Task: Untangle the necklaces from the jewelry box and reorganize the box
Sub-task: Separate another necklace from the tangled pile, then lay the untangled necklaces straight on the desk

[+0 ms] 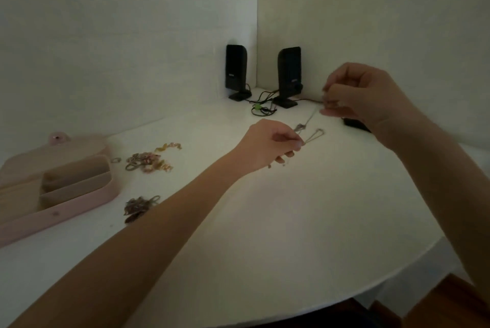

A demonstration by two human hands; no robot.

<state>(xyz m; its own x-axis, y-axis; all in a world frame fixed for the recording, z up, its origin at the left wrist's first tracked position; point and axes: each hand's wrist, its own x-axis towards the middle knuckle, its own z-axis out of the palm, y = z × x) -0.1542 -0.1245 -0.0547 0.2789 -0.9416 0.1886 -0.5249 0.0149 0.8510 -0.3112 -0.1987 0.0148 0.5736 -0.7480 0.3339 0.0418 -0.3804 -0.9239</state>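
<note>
A thin silver necklace chain [309, 126] stretches between both hands above the white table [265, 208]. My left hand [267, 146] pinches its lower end, where a small loop sticks out to the right. My right hand [363, 94], held higher, pinches the upper end. An open pink jewelry box [79, 200] lies at the left edge, its compartments looking bare. Beside it lie a heap of pink and gold jewelry [148, 161] and a darker heap [139, 207].
Two black speakers [236, 73] [289, 75] stand in the wall corner with tangled cables [262, 107] between them. A small dark object [355, 123] lies behind my right wrist. The table's rounded edge runs along the lower right, with a wooden floor [450, 301] beyond.
</note>
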